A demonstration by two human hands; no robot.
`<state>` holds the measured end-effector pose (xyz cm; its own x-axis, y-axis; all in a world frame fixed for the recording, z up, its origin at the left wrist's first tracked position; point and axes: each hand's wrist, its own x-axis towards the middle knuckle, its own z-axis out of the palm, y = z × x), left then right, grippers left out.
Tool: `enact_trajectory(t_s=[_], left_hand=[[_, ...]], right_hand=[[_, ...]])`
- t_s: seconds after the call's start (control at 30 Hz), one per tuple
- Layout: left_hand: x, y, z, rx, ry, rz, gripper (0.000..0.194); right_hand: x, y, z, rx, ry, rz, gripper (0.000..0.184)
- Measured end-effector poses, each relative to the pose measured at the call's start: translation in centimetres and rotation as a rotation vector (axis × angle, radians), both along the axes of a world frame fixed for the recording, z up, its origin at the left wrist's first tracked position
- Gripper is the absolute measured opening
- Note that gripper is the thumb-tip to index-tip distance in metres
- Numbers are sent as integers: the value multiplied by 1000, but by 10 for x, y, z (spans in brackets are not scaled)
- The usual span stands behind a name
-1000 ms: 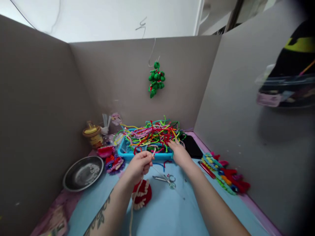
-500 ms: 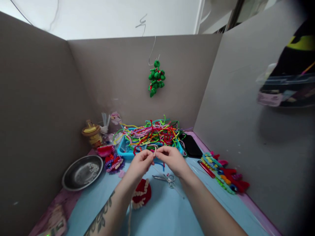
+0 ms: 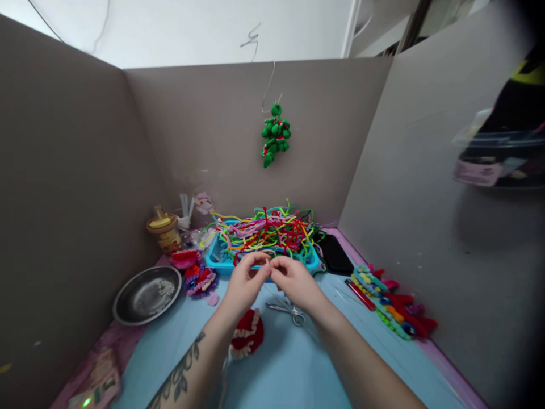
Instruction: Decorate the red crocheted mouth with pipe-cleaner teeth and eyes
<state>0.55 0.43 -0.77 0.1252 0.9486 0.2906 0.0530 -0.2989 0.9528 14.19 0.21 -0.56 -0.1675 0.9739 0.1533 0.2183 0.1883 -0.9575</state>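
Note:
My left hand (image 3: 249,277) and my right hand (image 3: 292,278) meet fingertip to fingertip in front of the blue tray. Both are closed in a pinch on a short bit of cream yarn (image 3: 267,262), mostly hidden by the fingers. Below, near my left forearm, lies a red crocheted piece (image 3: 250,329) with wavy cream trim. A cream strand (image 3: 223,372) trails from beside it toward the table's front edge. Scissors (image 3: 293,313) rest on the blue table cover under my right wrist.
Behind my hands, a blue tray (image 3: 219,264) overflows with coloured yarn ends (image 3: 272,230). A metal bowl (image 3: 136,307) with small pale bits stands left. On the right lie a black phone (image 3: 336,254), a red pen-like object (image 3: 361,295) and crocheted pieces (image 3: 392,307). Grey panels enclose three sides.
My hands have drawn closer together, and less of the cream yarn shows between the fingertips. The whole view has shifted slightly.

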Motion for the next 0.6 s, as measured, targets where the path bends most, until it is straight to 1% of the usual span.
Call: enact_trajectory(t_s=[0.07,0.13,0.23,0.37,0.47,0.53,0.6], left_hand=[[-3,2,-2,22,-16,8,14],[-6,4,-5,-2,-51,-6,14],[-8,5,-7,-55,-145,-71,17],[-4,2,-5,-79,-285,-135,18],[1,-1,-2,-184,-367,-181,24],[3,-3,-1,-261,-421,-219,28],[4,-3,-1,-281,-464,-220,28]], right_hand=[[-3,-1,-1,14,-5,-5,13],[-6,-3,-1,-17,31,4,14],[-7,-3,-2,-124,139,55,15],[-8,-4,-3,-269,306,130,11],[-11,-7,-2,-336,442,165,5],[-14,-8,0,-364,527,169,9],[-17,-10,1,-386,592,163,16]])
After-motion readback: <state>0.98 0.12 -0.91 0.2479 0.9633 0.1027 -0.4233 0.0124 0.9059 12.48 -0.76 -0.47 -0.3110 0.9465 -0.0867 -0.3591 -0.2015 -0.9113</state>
